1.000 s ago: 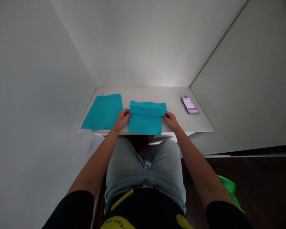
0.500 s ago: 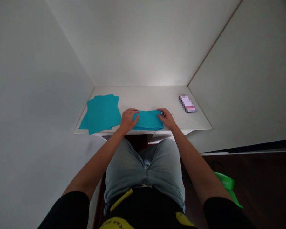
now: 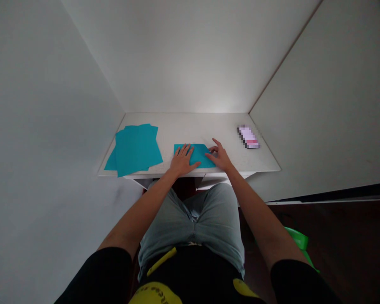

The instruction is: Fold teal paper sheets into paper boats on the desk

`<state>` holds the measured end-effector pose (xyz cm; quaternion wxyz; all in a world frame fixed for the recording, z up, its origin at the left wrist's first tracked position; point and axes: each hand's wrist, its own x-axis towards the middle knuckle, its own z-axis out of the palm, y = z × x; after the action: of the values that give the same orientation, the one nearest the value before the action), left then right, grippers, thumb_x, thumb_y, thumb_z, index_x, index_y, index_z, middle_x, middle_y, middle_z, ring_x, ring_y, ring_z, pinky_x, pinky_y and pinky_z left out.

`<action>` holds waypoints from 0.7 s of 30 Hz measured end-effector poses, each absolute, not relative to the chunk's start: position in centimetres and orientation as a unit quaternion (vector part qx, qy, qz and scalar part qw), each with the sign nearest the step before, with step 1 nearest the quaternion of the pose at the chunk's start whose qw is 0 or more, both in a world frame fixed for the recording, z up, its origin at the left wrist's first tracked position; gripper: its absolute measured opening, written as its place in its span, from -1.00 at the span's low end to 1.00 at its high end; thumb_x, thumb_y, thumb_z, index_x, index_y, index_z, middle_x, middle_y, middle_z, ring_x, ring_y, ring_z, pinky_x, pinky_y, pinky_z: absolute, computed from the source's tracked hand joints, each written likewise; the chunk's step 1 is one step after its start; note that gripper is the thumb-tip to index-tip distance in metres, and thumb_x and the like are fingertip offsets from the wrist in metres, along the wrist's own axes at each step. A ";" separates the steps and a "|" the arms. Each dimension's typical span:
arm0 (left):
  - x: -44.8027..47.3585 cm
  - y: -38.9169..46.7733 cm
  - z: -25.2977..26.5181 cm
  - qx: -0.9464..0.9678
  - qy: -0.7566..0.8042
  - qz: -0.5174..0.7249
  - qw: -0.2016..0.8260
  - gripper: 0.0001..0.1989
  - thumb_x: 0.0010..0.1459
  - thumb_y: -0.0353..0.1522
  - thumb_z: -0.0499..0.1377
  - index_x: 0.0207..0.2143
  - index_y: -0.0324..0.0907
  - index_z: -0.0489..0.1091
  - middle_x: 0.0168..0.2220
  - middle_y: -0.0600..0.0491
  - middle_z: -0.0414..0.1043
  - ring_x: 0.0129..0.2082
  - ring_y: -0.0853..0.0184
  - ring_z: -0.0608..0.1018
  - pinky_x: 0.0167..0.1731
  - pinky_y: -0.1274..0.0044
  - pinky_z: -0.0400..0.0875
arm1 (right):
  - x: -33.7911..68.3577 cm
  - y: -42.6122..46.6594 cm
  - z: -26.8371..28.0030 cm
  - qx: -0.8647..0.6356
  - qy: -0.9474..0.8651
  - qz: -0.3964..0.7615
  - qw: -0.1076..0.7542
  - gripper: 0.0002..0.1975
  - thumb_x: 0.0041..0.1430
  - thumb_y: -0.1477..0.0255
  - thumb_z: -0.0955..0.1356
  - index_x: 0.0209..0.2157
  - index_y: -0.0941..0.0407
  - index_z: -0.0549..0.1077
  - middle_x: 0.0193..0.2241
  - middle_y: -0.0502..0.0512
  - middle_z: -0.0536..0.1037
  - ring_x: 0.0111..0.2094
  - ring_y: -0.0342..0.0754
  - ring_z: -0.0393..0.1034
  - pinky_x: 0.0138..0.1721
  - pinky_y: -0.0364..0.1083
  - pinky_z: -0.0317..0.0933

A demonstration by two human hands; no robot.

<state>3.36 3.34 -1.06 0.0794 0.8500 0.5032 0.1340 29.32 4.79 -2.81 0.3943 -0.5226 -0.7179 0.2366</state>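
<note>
A folded sheet of blue paper point(image 3: 200, 157) lies on the white table in front of me, close to the front edge. My left hand point(image 3: 183, 161) rests flat on its left part, fingers spread and thumb stretched to the right. At the right end, my right hand point(image 3: 220, 156) has its thumb and bent fingers on the paper's corner, with the index finger raised off it. The upper right corner looks slanted; the fingers partly hide it. To the left lies a loose stack of flat blue sheets point(image 3: 137, 150), touched by neither hand.
A phone point(image 3: 248, 137) with a lit screen lies at the table's right side. White walls point(image 3: 183, 59) close in the white table point(image 3: 183, 124) at the back and sides. A green plastic object point(image 3: 297, 238) stands on the dark floor at the lower right.
My left hand has slid right and flattened onto the paper. The folded sheet now lies flatter, its upper right corner slanted, and my right index finger has lifted.
</note>
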 end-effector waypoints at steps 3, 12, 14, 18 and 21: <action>3.4 3.3 -0.9 0.831 0.529 0.156 0.077 0.04 0.30 0.17 0.15 0.54 -0.38 0.04 0.55 -0.31 0.05 0.58 -0.07 0.05 0.55 0.14 -0.08 | 29.1 4.6 -2.3 -0.500 -0.754 0.225 0.364 -0.47 0.51 0.04 0.26 0.33 -0.03 0.46 -0.16 0.11 0.70 -0.14 0.09 0.53 0.00 0.10 0.38; 3.2 3.8 -0.3 0.736 0.631 0.228 0.091 -0.02 0.31 0.13 0.18 0.50 -0.33 0.08 0.54 -0.36 0.05 0.57 -0.12 0.07 0.49 0.05 -0.01 | 28.3 4.3 -2.1 -0.489 -0.844 0.059 0.212 -0.62 0.52 0.16 0.30 0.15 -0.08 0.66 -0.06 0.23 0.55 -0.07 0.15 0.37 0.00 0.12 0.21; 2.3 4.4 -0.4 0.690 0.674 0.247 0.092 -0.07 0.31 0.09 0.21 0.49 -0.33 0.10 0.52 -0.40 0.09 0.55 -0.16 0.11 0.47 0.01 0.01 | 28.2 4.2 -2.0 -0.488 -0.845 0.062 0.212 -0.62 0.53 0.16 0.29 0.16 -0.09 0.65 -0.05 0.22 0.54 -0.07 0.14 0.35 0.02 0.12 0.20; 0.6 5.0 -0.8 0.664 0.685 0.280 0.110 -0.14 0.30 0.01 0.26 0.45 -0.30 0.16 0.41 -0.42 0.29 0.46 -0.22 0.28 0.43 -0.06 0.04 | 28.1 4.1 -1.7 -0.491 -0.841 0.065 0.217 -0.61 0.53 0.14 0.29 0.15 -0.07 0.65 -0.06 0.23 0.52 -0.06 0.15 0.32 0.04 0.13 0.18; 0.2 5.1 -1.1 0.665 0.648 0.338 0.155 -0.16 0.29 -0.05 0.29 0.46 -0.24 0.14 0.33 -0.35 0.41 0.36 -0.16 0.42 0.40 -0.03 0.13 | 28.1 4.0 -1.6 -0.491 -0.840 0.065 0.220 -0.62 0.52 0.15 0.30 0.13 -0.05 0.66 -0.06 0.23 0.51 -0.05 0.16 0.32 0.04 0.13 0.17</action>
<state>0.18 5.07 -1.08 0.1550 0.6653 0.6475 0.3378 28.14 3.98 -1.59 0.2203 -0.4910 -0.8404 0.0648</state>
